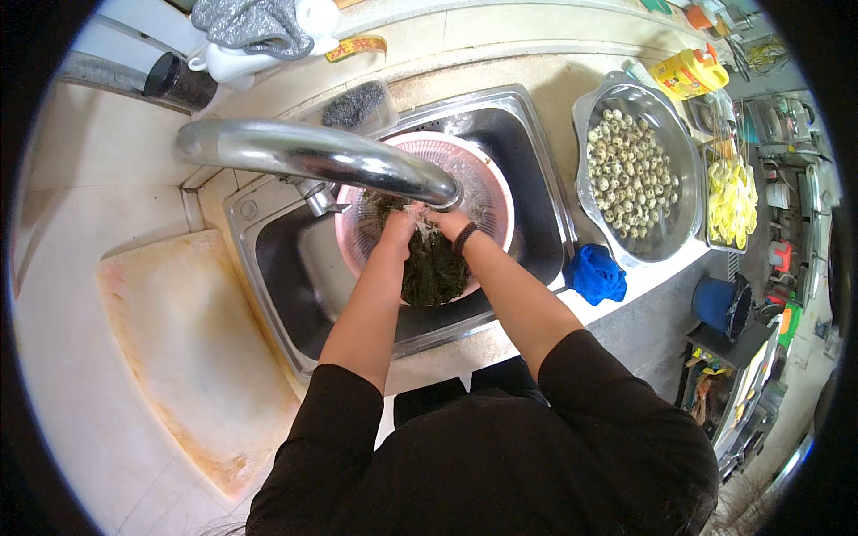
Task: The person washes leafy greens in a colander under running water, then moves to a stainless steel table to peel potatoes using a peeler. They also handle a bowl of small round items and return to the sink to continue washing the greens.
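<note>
My left hand (400, 229) and my right hand (449, 221), a dark beaded band on its wrist, meet under the spout of the chrome tap (335, 158). Water (422, 220) runs over them. Both hands grip a mass of dark green, stringy leaves or seaweed (434, 273), which hangs down towards me. Its exact kind is unclear. Beneath is a pink plastic colander (499, 191), set in the steel sink (285, 268). More of the greens show behind my left hand. My fingertips are partly hidden by the water and the tap.
Right of the sink stands a steel basin (687, 201) of quail eggs (630, 167), beside a blue cloth (596, 275). Beyond are a tray of yellow skewered food (732, 201) and a yellow jug (689, 72). A plastic tub (358, 107) sits behind; a stained white board (201, 348) lies left.
</note>
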Action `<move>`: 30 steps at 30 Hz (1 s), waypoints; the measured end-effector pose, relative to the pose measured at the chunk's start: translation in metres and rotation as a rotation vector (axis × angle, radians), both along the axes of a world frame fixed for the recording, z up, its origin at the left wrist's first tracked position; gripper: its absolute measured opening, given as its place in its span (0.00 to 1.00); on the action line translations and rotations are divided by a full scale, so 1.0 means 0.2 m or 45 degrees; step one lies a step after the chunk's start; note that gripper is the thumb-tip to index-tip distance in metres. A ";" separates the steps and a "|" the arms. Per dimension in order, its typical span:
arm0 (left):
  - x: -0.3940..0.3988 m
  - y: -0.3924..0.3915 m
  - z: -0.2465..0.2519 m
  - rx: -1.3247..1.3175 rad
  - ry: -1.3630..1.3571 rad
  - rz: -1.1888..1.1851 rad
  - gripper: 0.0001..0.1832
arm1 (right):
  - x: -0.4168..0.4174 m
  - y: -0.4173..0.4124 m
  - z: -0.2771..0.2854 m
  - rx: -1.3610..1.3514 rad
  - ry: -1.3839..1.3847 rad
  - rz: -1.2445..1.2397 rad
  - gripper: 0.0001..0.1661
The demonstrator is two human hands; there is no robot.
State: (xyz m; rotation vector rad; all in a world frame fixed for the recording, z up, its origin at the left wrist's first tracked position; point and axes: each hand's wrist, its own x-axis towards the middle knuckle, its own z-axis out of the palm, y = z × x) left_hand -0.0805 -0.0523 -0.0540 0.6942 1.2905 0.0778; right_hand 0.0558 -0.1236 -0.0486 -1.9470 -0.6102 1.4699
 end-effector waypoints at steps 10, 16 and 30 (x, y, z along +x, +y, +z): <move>0.06 0.01 1.03 0.988 -0.290 0.088 0.25 | 0.34 -0.07 0.92 0.933 0.400 -0.693 0.20; -0.03 -0.04 1.07 1.576 -0.230 -0.165 0.22 | 0.27 -0.12 1.19 1.085 -0.116 -0.417 0.19; -0.17 -0.33 0.71 1.532 0.799 -1.014 0.38 | 0.10 -0.32 0.68 0.112 -1.068 0.895 0.53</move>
